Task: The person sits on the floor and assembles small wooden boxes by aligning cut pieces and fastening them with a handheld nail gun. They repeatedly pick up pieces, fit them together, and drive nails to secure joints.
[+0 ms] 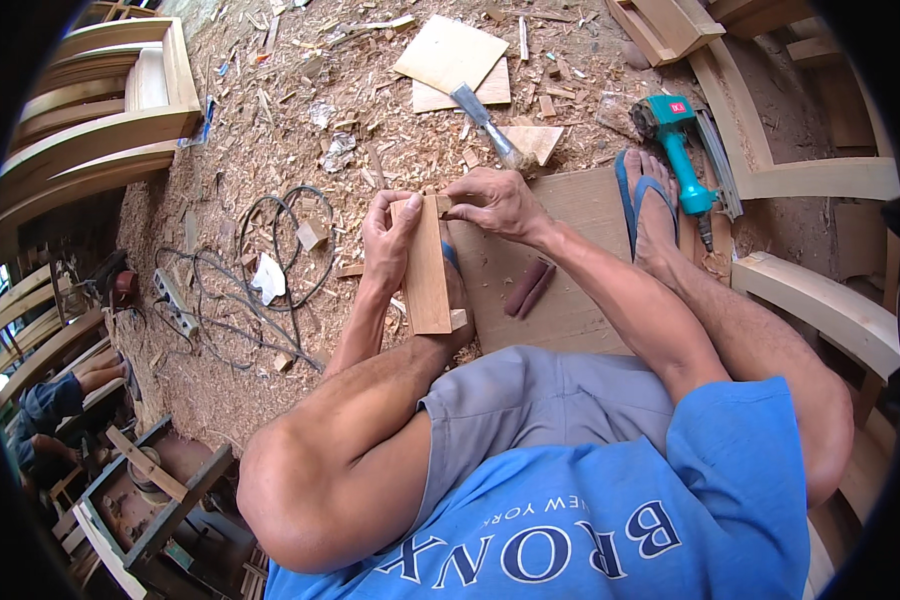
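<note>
My left hand [388,240] grips a flat, light-brown wooden block [429,285] near its far end, with the thumb along its face. The block slants over my left lower leg, its near end beside a small pale wood piece [458,319]. At the block's far right corner, my right hand [500,205] has its fingers pinched together. Something small and dark shows at those fingertips, too small to name. Two dark reddish-brown rolls [528,290], like rolled sandpaper, lie on the cardboard sheet [580,235] between my legs.
Beyond my right hand lies a chisel [490,125] near thin wood panels [452,52]. A teal power tool [676,155] rests beside my right foot. Black cable [260,260] and a power strip [175,303] lie left among shavings. Curved wooden frames [100,130] stand around; another person's legs [70,390] show far left.
</note>
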A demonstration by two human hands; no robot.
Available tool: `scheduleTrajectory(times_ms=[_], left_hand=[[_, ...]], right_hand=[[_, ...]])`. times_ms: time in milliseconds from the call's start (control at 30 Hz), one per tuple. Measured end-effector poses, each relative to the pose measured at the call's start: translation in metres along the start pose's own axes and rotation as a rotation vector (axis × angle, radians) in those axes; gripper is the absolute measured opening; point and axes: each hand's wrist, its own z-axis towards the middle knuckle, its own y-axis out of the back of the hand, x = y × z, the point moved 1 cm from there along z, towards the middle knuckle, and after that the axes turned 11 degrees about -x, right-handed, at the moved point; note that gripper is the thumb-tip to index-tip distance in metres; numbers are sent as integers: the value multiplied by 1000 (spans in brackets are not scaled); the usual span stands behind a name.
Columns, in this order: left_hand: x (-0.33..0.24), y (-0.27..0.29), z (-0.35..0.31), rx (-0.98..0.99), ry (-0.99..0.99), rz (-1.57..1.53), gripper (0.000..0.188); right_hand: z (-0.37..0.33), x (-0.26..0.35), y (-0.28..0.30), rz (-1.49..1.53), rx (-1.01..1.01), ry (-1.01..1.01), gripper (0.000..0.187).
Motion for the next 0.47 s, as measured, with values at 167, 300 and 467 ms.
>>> scheduleTrajectory(times_ms=[167, 300, 467], left_hand=[[-1, -1, 0, 2, -23, 56, 28], [1, 0, -3, -5, -10, 46, 30], [1, 1, 3, 24, 4, 17, 36]], right_hand=[[2, 3, 1, -55, 38, -9, 26], [1, 1, 7, -1, 160, -139, 38], [-3, -1, 27, -178, 276, -174, 54]])
